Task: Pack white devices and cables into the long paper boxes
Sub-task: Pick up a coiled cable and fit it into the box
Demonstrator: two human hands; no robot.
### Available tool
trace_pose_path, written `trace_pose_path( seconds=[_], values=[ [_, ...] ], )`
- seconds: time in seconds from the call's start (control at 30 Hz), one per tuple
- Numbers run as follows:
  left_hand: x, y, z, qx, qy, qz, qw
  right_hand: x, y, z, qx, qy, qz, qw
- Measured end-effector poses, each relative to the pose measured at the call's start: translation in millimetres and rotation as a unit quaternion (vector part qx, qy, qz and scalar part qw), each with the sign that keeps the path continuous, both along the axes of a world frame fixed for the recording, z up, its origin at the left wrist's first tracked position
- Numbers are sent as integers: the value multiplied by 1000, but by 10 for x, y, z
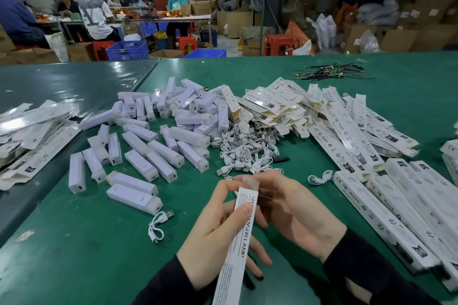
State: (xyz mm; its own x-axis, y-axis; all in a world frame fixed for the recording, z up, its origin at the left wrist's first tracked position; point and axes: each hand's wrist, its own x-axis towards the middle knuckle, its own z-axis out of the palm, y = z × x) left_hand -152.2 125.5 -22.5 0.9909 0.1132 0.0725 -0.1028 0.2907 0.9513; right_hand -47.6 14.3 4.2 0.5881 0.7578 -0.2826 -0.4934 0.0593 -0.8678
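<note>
Both hands grip one long paper box (241,228) above the green table (99,255) (left hand (213,238) curled around it, right hand (287,208) pinching its end flap), which could tear if bent roughly.

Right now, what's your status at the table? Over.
Left hand grips box. Right hand at its top flap, grip unclear. Devices and cables heaped ahead. Nothing in the way.
</note>
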Motion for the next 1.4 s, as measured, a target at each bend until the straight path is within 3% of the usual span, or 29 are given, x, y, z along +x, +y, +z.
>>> trace_pose_path(
  seconds=[0.3,0.43,0.57,0.73,0.9,1.0,1.1,1.27,1.33,1.4],
  values=[
    [9,28,-18,-7,3,2,1000,-44,22,-27,8,-91,-14,996],
    [15,48,-8,-14,10,8,1000,-52,8,-44,0,-184,-28,983],
    [15,104,5,-7,21,31,999,-86,-6,-101,4,-308,-38,951],
    [14,62,2,-10,19,66,998,-65,-30,-156,-66,-503,-49,860],
    [59,78,33,-33,12,158,987,-126,14,-172,-39,-441,-42,896],
    [49,157,74,-55,-19,243,968,-206,53,-142,-32,-299,8,954],
    [35,200,94,-87,-61,296,949,-332,100,-145,-44,-205,92,973],
    [73,245,95,-158,-73,306,936,-259,1,46,-70,-212,83,971],
    [88,238,86,-138,-52,291,945,-100,-122,240,-92,-215,35,972],
    [86,227,77,-111,-27,285,952,65,-278,380,-126,-283,-58,949]
  ],
)
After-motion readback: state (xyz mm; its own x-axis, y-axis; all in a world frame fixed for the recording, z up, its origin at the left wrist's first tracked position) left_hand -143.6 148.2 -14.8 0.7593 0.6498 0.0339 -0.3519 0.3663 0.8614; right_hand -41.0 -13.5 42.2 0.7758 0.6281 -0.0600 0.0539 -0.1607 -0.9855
